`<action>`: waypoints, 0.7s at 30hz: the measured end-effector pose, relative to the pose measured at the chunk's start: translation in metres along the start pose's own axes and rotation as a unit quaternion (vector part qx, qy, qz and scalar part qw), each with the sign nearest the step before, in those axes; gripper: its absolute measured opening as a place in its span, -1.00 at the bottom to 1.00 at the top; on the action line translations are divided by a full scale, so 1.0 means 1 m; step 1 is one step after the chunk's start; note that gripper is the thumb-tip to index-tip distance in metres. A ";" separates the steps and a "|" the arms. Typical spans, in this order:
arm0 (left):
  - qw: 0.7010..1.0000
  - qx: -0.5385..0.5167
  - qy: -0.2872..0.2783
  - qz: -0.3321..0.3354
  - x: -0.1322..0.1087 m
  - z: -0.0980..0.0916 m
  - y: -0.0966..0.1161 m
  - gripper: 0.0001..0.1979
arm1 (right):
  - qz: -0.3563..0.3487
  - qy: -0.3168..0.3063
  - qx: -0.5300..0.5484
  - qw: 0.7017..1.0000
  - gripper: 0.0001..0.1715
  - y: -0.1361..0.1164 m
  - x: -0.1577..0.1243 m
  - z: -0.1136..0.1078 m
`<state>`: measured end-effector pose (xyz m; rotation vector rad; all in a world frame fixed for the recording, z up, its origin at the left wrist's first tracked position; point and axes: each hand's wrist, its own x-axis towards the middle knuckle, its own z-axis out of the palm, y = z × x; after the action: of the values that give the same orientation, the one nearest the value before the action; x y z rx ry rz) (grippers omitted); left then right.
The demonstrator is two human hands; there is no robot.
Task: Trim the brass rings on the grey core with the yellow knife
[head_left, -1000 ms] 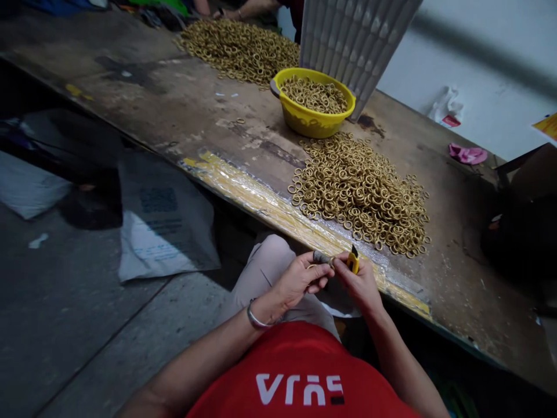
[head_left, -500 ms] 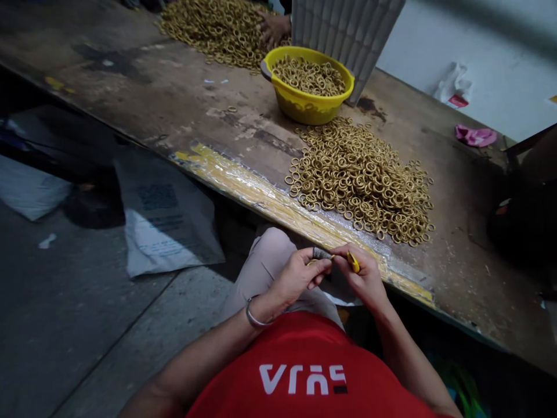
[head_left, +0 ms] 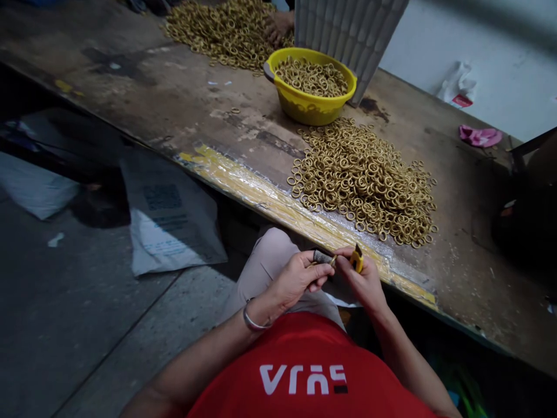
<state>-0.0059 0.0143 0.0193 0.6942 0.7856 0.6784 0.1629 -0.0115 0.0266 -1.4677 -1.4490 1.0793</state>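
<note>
Above my lap, just off the table edge, my left hand (head_left: pixel 300 276) pinches a gold-coloured ring (head_left: pixel 333 260) between thumb and forefinger. A grey wrap (head_left: pixel 322 256) covers part of that forefinger. My right hand (head_left: pixel 363 278) is closed around a yellow utility knife (head_left: pixel 357 259), its dark blade end pointing up and away from me. Its thumb and fingertip also meet at the ring, touching or nearly touching it; which, I cannot tell. A large pile of similar rings (head_left: pixel 365 180) lies on the table right beyond my hands.
A yellow basin (head_left: pixel 315 107) full of rings stands behind the pile, against a grey ribbed panel (head_left: pixel 348 35). Further left, a co-worker's hand (head_left: pixel 278 26) rests at another ring heap (head_left: pixel 221 35). Yellow tape (head_left: pixel 261 183) covers the table edge; a white sack (head_left: pixel 174 226) stands below.
The utility knife in my right hand has turned more upright, showing its blade end. The ring at my fingertips shows more clearly. My left hand has barely moved.
</note>
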 end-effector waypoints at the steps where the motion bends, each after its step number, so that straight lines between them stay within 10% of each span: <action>1: 1.000 0.007 0.012 0.009 0.000 0.000 0.000 -0.68 | -0.045 0.004 -0.082 0.996 -0.80 -0.001 -0.001 -0.002; 7: 0.994 0.090 0.055 0.039 0.000 0.001 0.000 -0.72 | -0.096 -0.022 -0.420 0.902 -0.54 0.000 -0.010 -0.012; 21: 0.971 0.207 0.045 0.114 -0.006 -0.003 0.012 -0.84 | -0.011 -0.011 -0.563 0.827 -0.73 -0.003 0.012 -0.018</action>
<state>-0.0150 0.0179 0.0292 1.1528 0.9516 0.7661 0.1791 0.0007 0.0348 -2.1692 -2.2716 0.1019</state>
